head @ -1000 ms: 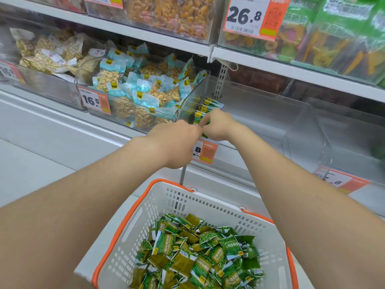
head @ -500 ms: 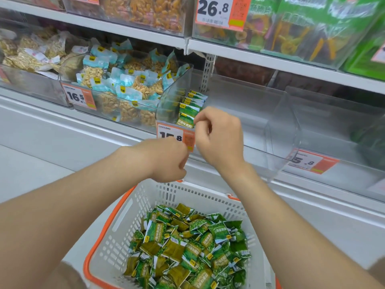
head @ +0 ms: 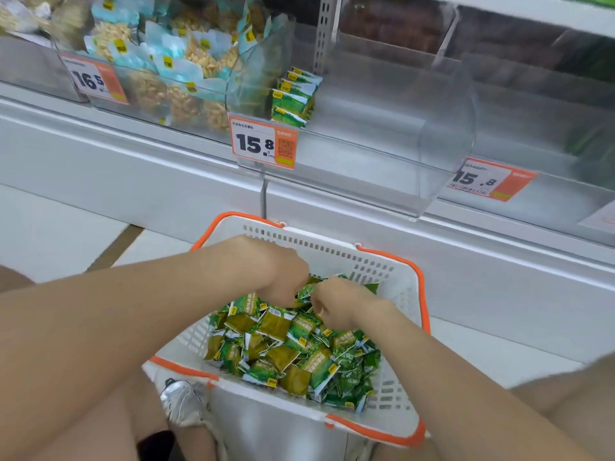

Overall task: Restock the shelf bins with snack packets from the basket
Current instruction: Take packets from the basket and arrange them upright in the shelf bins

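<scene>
Left hand [head: 283, 277] and right hand [head: 339, 309] are curling into snack packets [head: 289, 344] in the basket [head: 396, 264], grip hidden; packets are looking light and slippery, probably best pinched by their edges.

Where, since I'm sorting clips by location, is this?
Most likely a shop's snack aisle: orange-and-white price tags on clear plastic shelf bins, and a white plastic basket with orange rim of green snack packets.

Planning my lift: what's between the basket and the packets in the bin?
Head view: the clear bin front, its 15.8 price tag, and the white shelf ledge.
</scene>
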{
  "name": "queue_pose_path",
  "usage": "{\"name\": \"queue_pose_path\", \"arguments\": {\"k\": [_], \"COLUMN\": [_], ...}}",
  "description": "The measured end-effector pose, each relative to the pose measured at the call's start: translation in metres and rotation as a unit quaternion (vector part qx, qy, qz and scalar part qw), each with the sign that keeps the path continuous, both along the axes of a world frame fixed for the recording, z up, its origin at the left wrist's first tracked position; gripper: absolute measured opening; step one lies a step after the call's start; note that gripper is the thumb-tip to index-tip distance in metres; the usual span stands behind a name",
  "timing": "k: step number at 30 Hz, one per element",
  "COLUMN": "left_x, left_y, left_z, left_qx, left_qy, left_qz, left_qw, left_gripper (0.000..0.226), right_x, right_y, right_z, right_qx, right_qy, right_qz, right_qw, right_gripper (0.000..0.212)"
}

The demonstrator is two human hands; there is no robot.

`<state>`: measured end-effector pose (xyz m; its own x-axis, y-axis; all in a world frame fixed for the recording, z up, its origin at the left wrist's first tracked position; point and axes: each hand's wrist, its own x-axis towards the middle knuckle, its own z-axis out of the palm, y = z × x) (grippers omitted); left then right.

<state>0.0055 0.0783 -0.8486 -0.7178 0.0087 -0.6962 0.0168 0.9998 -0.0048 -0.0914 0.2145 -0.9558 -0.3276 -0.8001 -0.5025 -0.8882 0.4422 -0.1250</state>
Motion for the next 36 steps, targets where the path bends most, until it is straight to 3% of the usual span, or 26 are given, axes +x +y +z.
{"name": "queue_pose_path", "arguments": {"k": [4, 7, 11, 14, 17, 19, 20, 22, 27, 31, 33, 36], "left_x": [0.003, 0.005, 0.005, 0.003, 0.001, 0.001, 0.001, 0.001, -0.003, -0.002, -0.002, 0.0], "left_y": [0.013, 0.016, 0.018, 0.018, 0.016, 0.016, 0.015, 0.014, 0.0, -0.03, -0.044, -0.054], "left_z": [-0.015, -0.021, -0.02, -0.015, -0.011, -0.011, -0.009, -0.005, 0.027, 0.05, 0.06, 0.078], "left_qx": [-0.004, -0.011, -0.018, -0.017, -0.015, -0.017, -0.017, -0.022, -0.039, -0.013, -0.009, 0.009], "left_qy": [-0.011, -0.017, -0.015, -0.004, 0.006, 0.006, 0.006, 0.011, 0.028, 0.091, 0.124, 0.175], "left_qz": [-0.017, -0.026, -0.041, -0.039, -0.037, -0.038, -0.038, -0.036, -0.03, 0.05, 0.073, 0.093], "left_qw": [1.0, 0.999, 0.999, 0.999, 0.999, 0.999, 0.999, 0.999, 0.998, 0.995, 0.99, 0.98], "left_gripper": [0.028, 0.029, 0.032, 0.031, 0.031, 0.028, 0.027, 0.025, 0.034, 0.058, 0.053, 0.043], "right_x": [0.006, 0.02, 0.041, 0.045, 0.047, 0.045, 0.044, 0.04, 0.023, 0.015, 0.016, 0.021], "right_y": [0.015, 0.022, 0.027, 0.025, 0.017, 0.011, 0.007, 0.0, -0.02, -0.034, -0.041, -0.049], "right_z": [-0.025, -0.042, -0.06, -0.068, -0.061, -0.059, -0.057, -0.047, 0.004, 0.056, 0.077, 0.103], "right_qx": [0.077, 0.126, 0.189, 0.166, 0.132, 0.13, 0.127, 0.116, -0.054, -0.234, -0.316, -0.424], "right_qy": [0.018, -0.023, -0.066, -0.081, -0.093, -0.09, -0.083, -0.079, -0.145, -0.224, -0.229, -0.246], "right_qz": [0.046, 0.08, 0.025, -0.036, -0.097, -0.106, -0.102, -0.114, -0.193, -0.226, -0.227, -0.214], "right_qw": [0.996, 0.989, 0.979, 0.982, 0.982, 0.982, 0.983, 0.983, 0.969, 0.919, 0.892, 0.845], "right_gripper": [0.029, 0.041, 0.054, 0.06, 0.045, 0.017, 0.014, 0.03, 0.026, 0.014, 0.002, 0.011]}}
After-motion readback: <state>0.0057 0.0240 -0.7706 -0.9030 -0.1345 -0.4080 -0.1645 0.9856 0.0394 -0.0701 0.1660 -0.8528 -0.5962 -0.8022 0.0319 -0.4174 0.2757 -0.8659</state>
